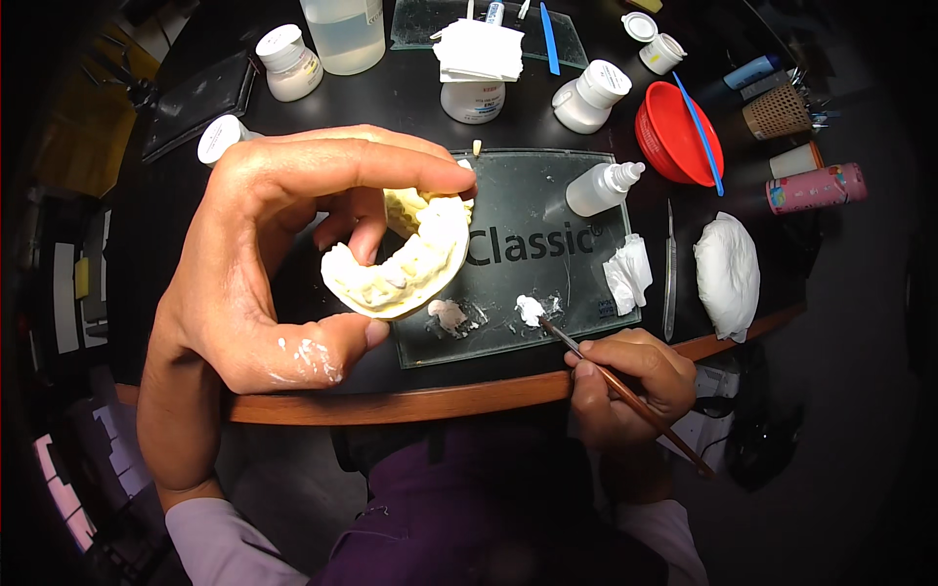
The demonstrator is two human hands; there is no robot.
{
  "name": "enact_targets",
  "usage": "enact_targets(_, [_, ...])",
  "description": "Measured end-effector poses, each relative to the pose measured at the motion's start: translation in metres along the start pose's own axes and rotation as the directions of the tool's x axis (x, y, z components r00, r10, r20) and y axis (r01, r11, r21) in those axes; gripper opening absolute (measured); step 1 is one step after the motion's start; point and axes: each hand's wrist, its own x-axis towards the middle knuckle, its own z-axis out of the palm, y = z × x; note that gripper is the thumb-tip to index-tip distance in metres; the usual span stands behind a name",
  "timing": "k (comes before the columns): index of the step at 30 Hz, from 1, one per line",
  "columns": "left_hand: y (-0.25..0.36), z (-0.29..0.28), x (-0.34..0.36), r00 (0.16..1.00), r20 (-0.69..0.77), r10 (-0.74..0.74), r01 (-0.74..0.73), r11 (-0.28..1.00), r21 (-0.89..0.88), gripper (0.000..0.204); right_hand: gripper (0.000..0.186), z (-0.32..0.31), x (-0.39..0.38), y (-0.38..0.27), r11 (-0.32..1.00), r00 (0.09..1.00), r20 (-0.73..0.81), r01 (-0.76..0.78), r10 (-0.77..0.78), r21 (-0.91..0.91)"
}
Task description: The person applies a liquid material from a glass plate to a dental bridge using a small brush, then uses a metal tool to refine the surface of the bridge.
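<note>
My left hand grips a pale yellow dental cast between thumb and fingers, raised over the left part of a dark glass slab; white smears mark the thumb. My right hand is closed on a thin brown-handled brush, its tip in a dab of white paste on the slab. A beige-pink dab lies left of it. A white dropper bottle stands on the slab's right part, above a crumpled tissue. A metal instrument lies beside the slab.
Jars, a liquid container and a paper stack stand at the back. At right are a red bowl with a blue stick across it, a holder, a pink can and a white wad. The wooden edge runs nearest me.
</note>
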Motion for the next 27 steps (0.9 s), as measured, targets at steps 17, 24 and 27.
enact_targets(17, [0.012,0.010,-0.002,0.999,0.034,-0.021,0.023,0.997,-0.069,0.075,0.019,0.026,0.052,-0.033,0.805,0.900,-0.173,0.436,-0.401,0.403])
enact_targets(24, [0.011,0.011,-0.003,0.999,-0.013,0.034,-0.034,0.997,-0.073,0.073,0.024,0.049,0.061,-0.040,0.794,0.921,-0.143,0.385,-0.362,0.471])
enact_targets(27, [0.011,0.011,-0.002,0.999,-0.015,0.049,-0.050,0.996,-0.067,0.072,0.025,0.053,0.058,-0.036,0.793,0.908,-0.166,0.417,-0.384,0.444])
